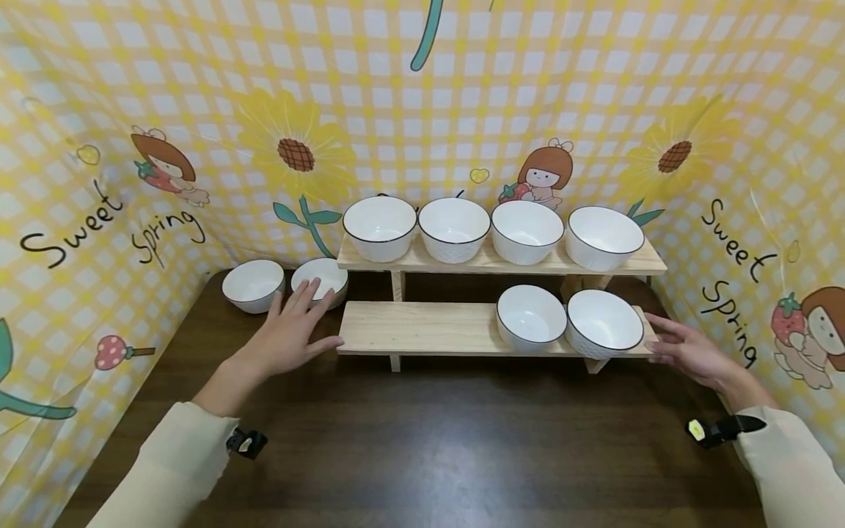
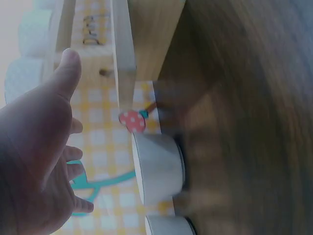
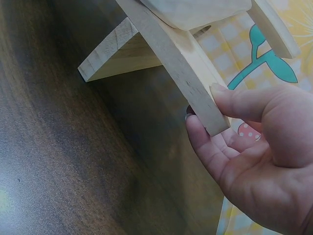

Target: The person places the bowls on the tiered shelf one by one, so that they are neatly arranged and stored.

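My right hand (image 1: pixel 689 354) pinches the right end of the lower board of a two-tier wooden shelf (image 1: pixel 422 323). In the right wrist view the thumb lies on top of the board end (image 3: pixel 195 83), with fingers beneath. My left hand (image 1: pixel 284 336) is spread, holding nothing, by the shelf's left end. It partly covers a white bowl (image 1: pixel 320 271) on the table; another white bowl (image 1: pixel 254 284) stands left of that one. Two dark-rimmed white bowls, an inner one (image 1: pixel 531 315) and an outer one (image 1: pixel 604 320), sit toward the right of the lower board.
Several white bowls (image 1: pixel 455 227) line the upper board (image 1: pixel 475 262). The shelf stands on a dark wooden table (image 1: pixel 422 440). Yellow checked cloth (image 1: pixel 409 132) with printed flowers and figures hangs behind and at both sides.
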The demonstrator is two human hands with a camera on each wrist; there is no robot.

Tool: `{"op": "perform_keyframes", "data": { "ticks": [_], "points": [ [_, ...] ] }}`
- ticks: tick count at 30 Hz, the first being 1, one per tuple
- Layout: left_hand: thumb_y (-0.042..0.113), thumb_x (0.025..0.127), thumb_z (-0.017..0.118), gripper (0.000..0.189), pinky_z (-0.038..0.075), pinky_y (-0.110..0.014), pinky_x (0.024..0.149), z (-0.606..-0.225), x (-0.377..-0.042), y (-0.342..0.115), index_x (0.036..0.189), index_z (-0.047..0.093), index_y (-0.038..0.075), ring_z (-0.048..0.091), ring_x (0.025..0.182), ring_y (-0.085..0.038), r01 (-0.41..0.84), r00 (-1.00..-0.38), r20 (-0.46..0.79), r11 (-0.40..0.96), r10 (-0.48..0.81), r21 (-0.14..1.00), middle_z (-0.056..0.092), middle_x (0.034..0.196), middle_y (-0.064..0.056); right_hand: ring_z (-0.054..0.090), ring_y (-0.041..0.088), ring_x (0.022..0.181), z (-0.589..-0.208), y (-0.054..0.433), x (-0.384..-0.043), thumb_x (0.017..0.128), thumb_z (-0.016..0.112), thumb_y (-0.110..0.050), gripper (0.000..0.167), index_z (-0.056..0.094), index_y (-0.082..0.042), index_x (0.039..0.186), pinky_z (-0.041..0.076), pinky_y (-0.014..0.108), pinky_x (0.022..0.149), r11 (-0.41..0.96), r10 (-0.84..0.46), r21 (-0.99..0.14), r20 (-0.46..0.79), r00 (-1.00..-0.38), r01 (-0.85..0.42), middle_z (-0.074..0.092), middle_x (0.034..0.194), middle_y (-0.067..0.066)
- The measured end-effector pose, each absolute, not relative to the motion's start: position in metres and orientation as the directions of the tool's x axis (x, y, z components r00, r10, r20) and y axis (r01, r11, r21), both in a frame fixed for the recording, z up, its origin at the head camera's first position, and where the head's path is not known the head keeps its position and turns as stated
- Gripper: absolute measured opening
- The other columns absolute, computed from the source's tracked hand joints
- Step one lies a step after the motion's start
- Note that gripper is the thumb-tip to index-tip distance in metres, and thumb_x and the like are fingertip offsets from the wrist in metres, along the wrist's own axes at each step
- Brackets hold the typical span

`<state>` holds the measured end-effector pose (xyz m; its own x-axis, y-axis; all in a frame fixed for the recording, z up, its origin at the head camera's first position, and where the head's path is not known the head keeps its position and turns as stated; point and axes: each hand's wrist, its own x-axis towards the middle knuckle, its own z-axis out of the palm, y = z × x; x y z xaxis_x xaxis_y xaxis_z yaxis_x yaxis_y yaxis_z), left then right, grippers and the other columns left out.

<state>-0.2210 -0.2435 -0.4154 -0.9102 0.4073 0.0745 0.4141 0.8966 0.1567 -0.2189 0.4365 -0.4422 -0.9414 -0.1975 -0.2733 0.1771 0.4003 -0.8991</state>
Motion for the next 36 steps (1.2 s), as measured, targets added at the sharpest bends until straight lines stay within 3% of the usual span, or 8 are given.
{"op": "perform_keyframes", "data": {
  "ticks": [15,28,36],
  "points": [
    [0.065,0.099,0.049,0.097,0.003,-0.077,0.110,-0.422,-0.252,-0.288,0.161,0.017,-0.003,0.004,0.151,-0.049,0.236,-0.971,0.029,0.930,0.238,0.280,0.006,0.164,-0.033,0.067,0.012,0.088,-0.443,0.437,-0.219,0.104,0.057,-0.008,0.077,0.005,0.010,0.158,0.057,0.033,0.083,0.410,-0.193,-0.895,-0.274,-0.942,0.176,0.066,0.101,-0.005],
    [0.064,0.099,0.050,0.101,0.011,-0.081,0.105,-0.437,-0.289,-0.328,0.158,0.015,-0.010,0.012,0.144,-0.059,0.111,-0.991,0.105,0.943,0.082,0.315,0.011,0.158,-0.040,0.066,0.008,0.089,-0.443,0.439,-0.218,0.104,0.058,-0.008,0.078,0.005,0.010,0.158,0.057,0.033,0.084,0.400,-0.193,-0.900,-0.271,-0.943,0.176,0.065,0.104,-0.006],
    [0.069,0.095,0.052,0.107,0.022,-0.080,0.099,-0.448,-0.308,-0.346,0.155,0.016,-0.012,0.017,0.137,-0.063,0.005,-0.996,0.081,0.925,-0.028,0.380,0.013,0.153,-0.043,0.067,0.008,0.091,-0.444,0.438,-0.219,0.103,0.059,-0.008,0.078,0.007,0.010,0.158,0.057,0.033,0.085,0.391,-0.195,-0.903,-0.271,-0.942,0.179,0.066,0.105,-0.005]
  ]
}}
